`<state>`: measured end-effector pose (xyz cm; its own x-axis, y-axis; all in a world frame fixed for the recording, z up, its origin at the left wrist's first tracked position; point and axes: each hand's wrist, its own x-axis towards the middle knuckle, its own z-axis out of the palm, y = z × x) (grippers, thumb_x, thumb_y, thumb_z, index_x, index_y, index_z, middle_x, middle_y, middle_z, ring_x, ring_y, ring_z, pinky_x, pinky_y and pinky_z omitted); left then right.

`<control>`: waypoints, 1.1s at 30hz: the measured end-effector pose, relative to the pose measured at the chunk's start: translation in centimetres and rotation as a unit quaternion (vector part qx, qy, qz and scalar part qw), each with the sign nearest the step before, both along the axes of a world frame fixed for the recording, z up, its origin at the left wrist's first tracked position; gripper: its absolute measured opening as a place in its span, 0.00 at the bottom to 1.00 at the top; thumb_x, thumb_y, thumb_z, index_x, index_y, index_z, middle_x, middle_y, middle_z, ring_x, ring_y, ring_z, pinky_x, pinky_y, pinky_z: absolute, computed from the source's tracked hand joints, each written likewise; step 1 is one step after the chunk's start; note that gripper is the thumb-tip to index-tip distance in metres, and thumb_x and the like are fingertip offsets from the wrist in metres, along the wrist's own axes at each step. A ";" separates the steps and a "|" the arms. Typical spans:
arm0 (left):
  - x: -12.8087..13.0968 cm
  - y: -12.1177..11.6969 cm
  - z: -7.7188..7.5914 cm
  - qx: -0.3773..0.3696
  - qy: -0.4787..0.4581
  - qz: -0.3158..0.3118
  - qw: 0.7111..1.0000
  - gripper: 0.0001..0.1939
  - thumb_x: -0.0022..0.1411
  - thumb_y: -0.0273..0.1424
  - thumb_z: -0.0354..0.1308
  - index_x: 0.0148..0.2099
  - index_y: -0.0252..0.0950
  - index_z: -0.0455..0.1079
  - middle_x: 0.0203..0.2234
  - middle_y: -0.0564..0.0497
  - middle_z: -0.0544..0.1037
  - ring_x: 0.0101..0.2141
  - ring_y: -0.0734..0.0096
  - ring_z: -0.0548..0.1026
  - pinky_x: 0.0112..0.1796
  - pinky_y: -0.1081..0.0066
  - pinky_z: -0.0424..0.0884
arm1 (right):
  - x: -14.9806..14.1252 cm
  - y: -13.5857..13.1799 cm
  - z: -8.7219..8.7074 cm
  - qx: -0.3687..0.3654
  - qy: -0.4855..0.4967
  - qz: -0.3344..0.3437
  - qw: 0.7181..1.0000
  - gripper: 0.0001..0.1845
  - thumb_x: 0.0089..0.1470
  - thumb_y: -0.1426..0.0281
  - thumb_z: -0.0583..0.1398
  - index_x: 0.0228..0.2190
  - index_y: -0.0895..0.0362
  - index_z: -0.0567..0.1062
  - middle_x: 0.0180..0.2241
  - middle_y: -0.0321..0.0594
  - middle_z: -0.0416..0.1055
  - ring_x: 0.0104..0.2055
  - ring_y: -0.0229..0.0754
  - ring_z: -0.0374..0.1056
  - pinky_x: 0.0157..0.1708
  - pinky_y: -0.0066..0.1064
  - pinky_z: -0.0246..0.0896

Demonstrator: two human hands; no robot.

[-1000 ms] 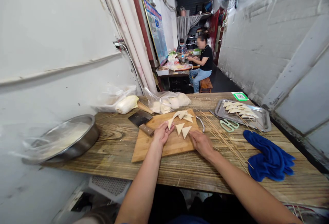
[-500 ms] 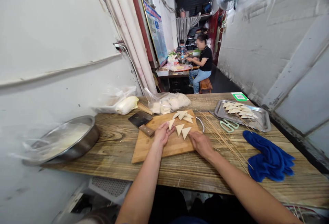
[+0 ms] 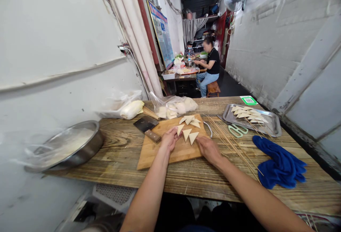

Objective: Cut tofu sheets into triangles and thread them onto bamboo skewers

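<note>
My left hand [image 3: 170, 138] pinches a pale triangular slice [image 3: 180, 129], apparently tofu, above the wooden cutting board [image 3: 157, 153]. Two more triangular slices [image 3: 190, 137] line up between my hands as though threaded on one bamboo skewer, though the stick itself is too thin to make out. At the right end of this row, the fingers of my right hand [image 3: 210, 149] are closed, apparently on the skewer's end. Several loose slices [image 3: 189, 119] lie at the back of the board. A cleaver [image 3: 146, 125] rests across its left edge.
Bamboo skewers [image 3: 229, 141], green-handled scissors [image 3: 238, 130] and a blue cloth [image 3: 279, 163] lie on the right. Behind them a metal tray [image 3: 274, 127] carries skewered slices. A steel basin [image 3: 90, 147], a cabbage [image 3: 132, 109] and a plastic bag [image 3: 177, 106] stand left and back. Two people sit further off.
My left hand has shifted very slightly to the right with the slice. The right hand and the row of slices look nearly the same.
</note>
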<state>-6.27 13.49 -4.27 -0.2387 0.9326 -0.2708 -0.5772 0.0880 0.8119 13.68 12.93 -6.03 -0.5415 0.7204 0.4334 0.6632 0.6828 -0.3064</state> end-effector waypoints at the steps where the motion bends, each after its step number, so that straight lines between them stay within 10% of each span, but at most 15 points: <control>1: 0.0 0.0 0.0 0.001 0.004 -0.002 1.000 0.05 0.55 0.24 0.56 0.35 0.29 0.72 0.28 0.45 0.78 0.28 0.74 0.75 0.39 0.70 0.71 | 0.0 0.0 0.0 0.000 0.002 0.000 1.000 0.14 0.58 0.73 0.48 0.37 0.56 0.72 0.33 0.41 0.73 0.36 0.40 0.68 0.35 0.27 0.60; 23: 0.5 -0.3 0.5 -0.008 -0.007 0.000 1.000 0.10 0.60 0.31 0.51 0.38 0.30 0.70 0.29 0.43 0.78 0.28 0.73 0.76 0.34 0.72 0.71 | -0.3 0.0 -0.2 0.014 0.040 -0.012 0.999 0.14 0.58 0.74 0.48 0.36 0.56 0.73 0.31 0.42 0.72 0.33 0.40 0.68 0.33 0.28 0.62; 33: 5.3 -1.5 0.4 -0.043 -0.106 -0.049 0.992 0.08 0.53 0.28 0.60 0.37 0.34 0.70 0.30 0.47 0.78 0.33 0.70 0.76 0.41 0.65 0.70 | -0.9 0.1 -0.6 0.038 0.151 -0.010 0.988 0.14 0.58 0.73 0.48 0.38 0.59 0.72 0.34 0.45 0.73 0.37 0.42 0.69 0.37 0.33 0.65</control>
